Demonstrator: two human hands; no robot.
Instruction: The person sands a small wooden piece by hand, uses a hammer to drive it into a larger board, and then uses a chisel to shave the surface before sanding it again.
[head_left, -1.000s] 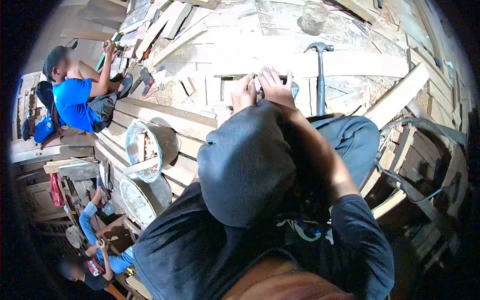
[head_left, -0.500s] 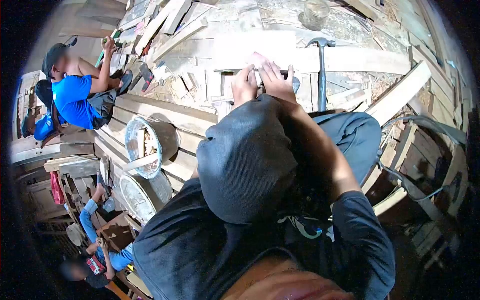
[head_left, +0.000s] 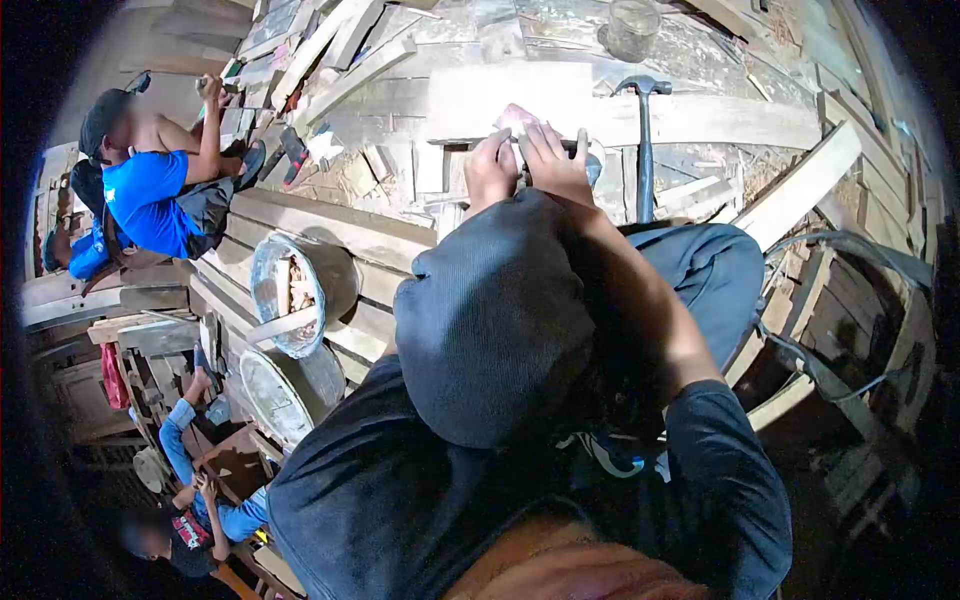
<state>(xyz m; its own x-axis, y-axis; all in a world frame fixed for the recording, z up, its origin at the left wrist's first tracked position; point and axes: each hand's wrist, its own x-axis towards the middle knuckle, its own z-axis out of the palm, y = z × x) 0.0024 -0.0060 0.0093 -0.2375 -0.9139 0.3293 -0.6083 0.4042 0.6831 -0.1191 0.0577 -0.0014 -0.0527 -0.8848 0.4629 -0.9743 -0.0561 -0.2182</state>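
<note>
Pale board (head_left: 465, 98) now dimmer, pink patch (head_left: 515, 117) clearer, left hand (head_left: 489, 174) beside right hand (head_left: 557, 169), cannot tell their grip

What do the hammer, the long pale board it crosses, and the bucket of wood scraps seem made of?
Hammer: steel-looking head, dark with a slight sheen; dark handle, material unclear. Board: apparently bare wood, pale and matte with straight edges. Bucket: plastic, perhaps metal; its scuffed, dull wall leaves that open.

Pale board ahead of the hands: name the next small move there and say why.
Perhaps ease the pinkish piece toward the body with the right hand, since it shows against the pale board just beyond that hand and the left hand; the hammer lies untouched.
</note>
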